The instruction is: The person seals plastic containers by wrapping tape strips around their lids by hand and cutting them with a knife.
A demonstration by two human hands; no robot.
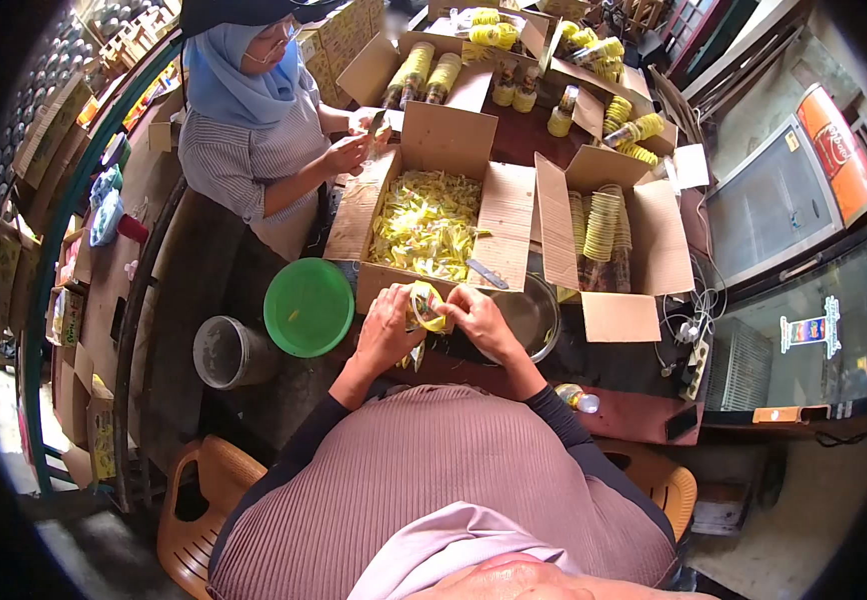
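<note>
An open brown cardboard box holds loose yellow strips. At its near side, left hand and right hand grip a small yellow-banded item, fingers closed. Apparent step: adjusting this item; the next move calls for steady left-hand support.

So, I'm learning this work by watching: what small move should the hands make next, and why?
Probably ease the right hand away from the left hand, drawing out the yellow band: both hands grip it, and the open box just beyond holds loose yellow strips.
</note>
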